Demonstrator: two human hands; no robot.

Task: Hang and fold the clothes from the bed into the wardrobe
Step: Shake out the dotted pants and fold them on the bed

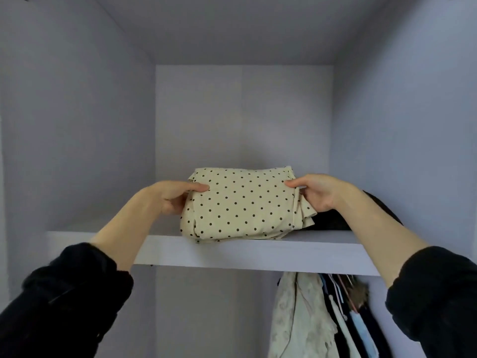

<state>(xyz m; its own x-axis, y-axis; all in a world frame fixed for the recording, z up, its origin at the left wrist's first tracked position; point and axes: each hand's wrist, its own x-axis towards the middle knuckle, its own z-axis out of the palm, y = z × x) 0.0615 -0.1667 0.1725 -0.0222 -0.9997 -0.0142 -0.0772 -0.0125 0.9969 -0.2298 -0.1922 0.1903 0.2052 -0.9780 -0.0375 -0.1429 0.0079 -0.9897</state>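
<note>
While both arms reach up into the wardrobe [77, 125], the left hand [173, 196] grips one end of the folded polka-dot garment [242, 205], thumb on top, and the right hand [316, 193] pinches the opposite end. Between the hands, the bundle rests on the shelf [258, 250]. Behind the right hand lies something dark [333, 220], possibly more clothing. Below that wrist, hanging clothes [322, 319] show.

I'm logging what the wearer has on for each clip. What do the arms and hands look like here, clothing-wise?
Both arms wear dark black sleeves of soft, thick fabric, pushed up and bunched near the elbows, so the forearms are bare. The left hand and right hand are bare too: no gloves, and no rings, watch or bracelets show in this view. The fingers carry no visible markings.
</note>
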